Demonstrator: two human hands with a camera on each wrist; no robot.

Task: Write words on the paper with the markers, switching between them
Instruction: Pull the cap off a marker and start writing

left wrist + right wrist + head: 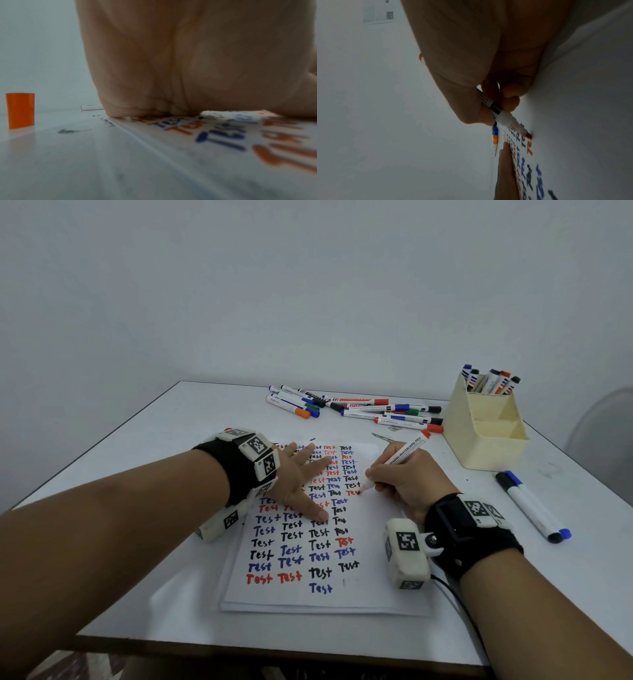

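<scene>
A white sheet of paper (373,583) lies in the middle of the table, filled with rows of "Test" in black, blue and red. My right hand (399,477) grips a red whiteboard marker (402,456) like a pen, its red tip (529,135) touching the paper beside a half-written red word. My left hand (301,477) lies flat on the paper with fingers spread, holding it down. In the left wrist view the palm (188,60) presses on the written sheet (223,135).
Several loose markers (356,407) lie at the table's far edge. A cream pen holder (486,433) with more markers stands at the right. A black and a blue marker (531,505) lie right of my right wrist. An orange cap (20,110) stands left of the paper.
</scene>
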